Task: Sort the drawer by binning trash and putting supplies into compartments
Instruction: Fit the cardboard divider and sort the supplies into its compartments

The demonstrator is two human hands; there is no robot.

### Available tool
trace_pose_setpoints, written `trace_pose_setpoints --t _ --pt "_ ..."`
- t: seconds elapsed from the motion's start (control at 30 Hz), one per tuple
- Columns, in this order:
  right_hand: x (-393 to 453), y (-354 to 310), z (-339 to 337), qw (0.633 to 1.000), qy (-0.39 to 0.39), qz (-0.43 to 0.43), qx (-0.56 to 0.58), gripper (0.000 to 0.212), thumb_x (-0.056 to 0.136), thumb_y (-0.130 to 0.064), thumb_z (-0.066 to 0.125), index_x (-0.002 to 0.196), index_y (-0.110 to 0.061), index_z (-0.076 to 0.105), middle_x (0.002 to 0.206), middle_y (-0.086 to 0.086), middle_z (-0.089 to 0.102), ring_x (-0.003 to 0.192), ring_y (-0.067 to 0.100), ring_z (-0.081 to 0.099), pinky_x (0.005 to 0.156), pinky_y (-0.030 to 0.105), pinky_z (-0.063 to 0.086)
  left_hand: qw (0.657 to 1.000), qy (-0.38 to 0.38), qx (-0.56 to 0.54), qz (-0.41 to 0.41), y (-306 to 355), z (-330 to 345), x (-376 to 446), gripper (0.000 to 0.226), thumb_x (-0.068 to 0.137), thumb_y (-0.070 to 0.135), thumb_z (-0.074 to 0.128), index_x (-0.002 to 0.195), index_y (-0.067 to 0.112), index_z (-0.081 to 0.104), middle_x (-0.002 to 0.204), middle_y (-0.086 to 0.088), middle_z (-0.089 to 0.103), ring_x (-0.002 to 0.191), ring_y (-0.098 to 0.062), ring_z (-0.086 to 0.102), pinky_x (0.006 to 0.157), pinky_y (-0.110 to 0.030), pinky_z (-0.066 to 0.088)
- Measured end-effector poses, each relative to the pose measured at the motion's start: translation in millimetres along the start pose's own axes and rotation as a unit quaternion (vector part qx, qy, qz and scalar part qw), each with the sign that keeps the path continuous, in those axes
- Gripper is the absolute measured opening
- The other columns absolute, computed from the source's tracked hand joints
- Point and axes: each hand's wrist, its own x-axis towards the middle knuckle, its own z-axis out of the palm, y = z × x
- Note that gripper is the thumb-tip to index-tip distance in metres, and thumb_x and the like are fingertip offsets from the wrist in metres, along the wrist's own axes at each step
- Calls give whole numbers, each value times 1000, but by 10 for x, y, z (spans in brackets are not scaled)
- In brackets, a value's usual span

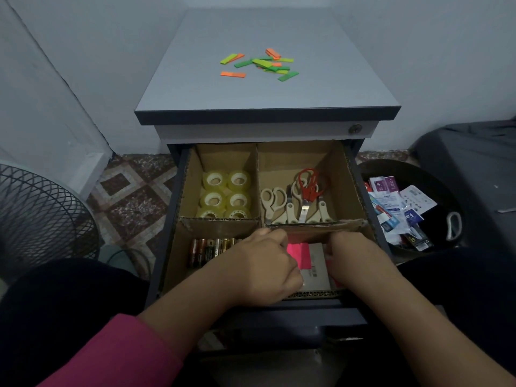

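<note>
While hard to tell their grip, both hands point(304, 261) curled over pink notes point(300, 254) in drawer point(173, 263).

The left hand point(262, 263) covers the right end of the row of batteries point(208, 248) and the left part of the pink pad point(299, 254), so the number of batteries cannot be told. The right hand point(353, 256) hides the right side of the grey packet point(315, 270); whether its fingers grip anything is unclear. Both sets of fingertips are curled down out of sight. The print on the packet is too small to read. The wrappers in the bin point(402, 208) at the right are too blurred to identify. The fan point(39, 216) is cut off by the left edge.
</note>
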Motion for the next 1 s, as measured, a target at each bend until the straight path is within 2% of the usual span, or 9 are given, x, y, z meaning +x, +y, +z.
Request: trace_pose_setpoints --t 0.07,0.13,0.23,0.33,0.4,0.53,0.7,1.0 --pt "-17 -10 -22 1000 -4 1 3 24 86 -14 52 63 -14 45 64 -4 42 85 27 64 68 29 49 1000 2 -2 2 -5 1 -5 43 98 38 31 95 18 68 95 4 55 104 -8 33 94 -22 22" --pt "-51 -23 -73 1000 -5 2 2 22 83 -12 51 62 -14 50 65 -1 47 82 26 64 66 28 49 1000 2 -5 4 -15 9 -7 42 98 39 30 93 19 67 94 4 54 104 -9 34 95 -23 24" --pt "-117 -26 -216 999 17 -10 36 17 83 -18 55 66 -19 61 72 1 61 78 20 64 66 26 51 1000 6 -7 1 -8 -12 -16 41 99 38 31 95 18 67 98 0 53 103 -9 33 86 -19 17" --pt "-173 -52 -315 988 56 -40 138 10 81 -21 67 72 -25 65 72 -7 65 71 5 60 62 19 47 1000 4 -1 6 -3 -29 -14 42 100 36 30 99 16 67 100 -1 55 100 -8 30 77 -19 11" --pt "-179 -92 -288 977 94 -66 178 10 78 -20 70 72 -26 66 70 -10 65 69 1 59 61 18 46 1000 -2 -2 3 -5 -23 -10 42 99 36 31 95 16 67 96 -1 55 103 -10 33 82 -19 13" --pt "-132 -166 -166 975 134 -117 131 6 79 -18 66 80 -22 71 82 -3 65 77 15 61 69 32 51 1000 0 -3 5 -11 -5 -6 42 99 36 30 93 16 67 93 1 55 105 -10 35 96 -22 19" --pt "-63 -218 -101 985 97 -133 55 14 82 -20 58 89 -24 70 91 -1 65 88 20 60 72 32 50 1000 8 -21 0 -14 16 -8 41 99 37 31 97 18 67 103 -2 52 88 -3 19 86 -18 15" --pt "-38 -194 -83 990 30 -133 45 11 76 -23 61 83 -23 70 84 0 66 83 21 62 72 35 52 1000 23 -9 8 -2 10 -13 41 99 37 31 98 17 68 103 -2 54 100 -8 29 76 -15 8"
